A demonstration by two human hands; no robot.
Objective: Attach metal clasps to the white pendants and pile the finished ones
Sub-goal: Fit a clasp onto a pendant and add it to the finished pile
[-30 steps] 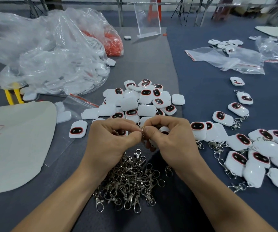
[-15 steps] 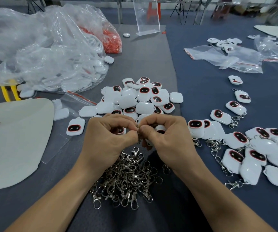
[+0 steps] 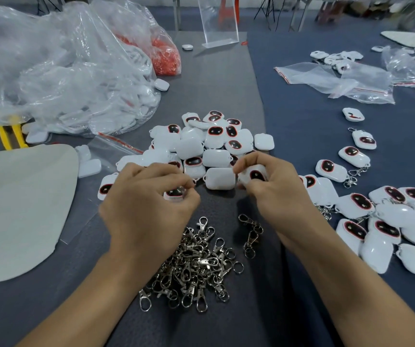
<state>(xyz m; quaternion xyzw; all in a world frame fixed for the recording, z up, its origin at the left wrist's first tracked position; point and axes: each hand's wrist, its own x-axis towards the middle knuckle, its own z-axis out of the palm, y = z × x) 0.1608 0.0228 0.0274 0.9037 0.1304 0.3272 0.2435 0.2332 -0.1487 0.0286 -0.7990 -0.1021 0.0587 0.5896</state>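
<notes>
Hands sit apart above the bench [image 3: 299,131], both low over its near middle. The right hand [image 3: 274,196] has its thumb and curled fingers closed round a white pendant [image 3: 256,174], whose dark, red-rimmed face is turned up; the hand covers the pendant's lower edge. The left hand [image 3: 146,209] is curled, thumb drawn in against the forefinger, and whether it pinches anything cannot be told. Another pendant [image 3: 175,193] shows just under its fingertips. Between and beyond the hands lies the heap of loose pendants [image 3: 214,146], some face up, some face down. Close to the wrists is the tangle of metal clasps [image 3: 194,266], with a couple of stray clasps [image 3: 251,234] just beside it on the right. The finished pendants [image 3: 389,221], clasps attached, are piled at the right edge and trail back in a loose line. At the far left a large clear bag [image 3: 76,78] holds more white pieces. A bag of red bits [image 3: 164,56] lies behind it, and yellow handles [image 3: 11,136] poke out at its front. Flat clear zip bags [image 3: 339,78] lie at the far right.
</notes>
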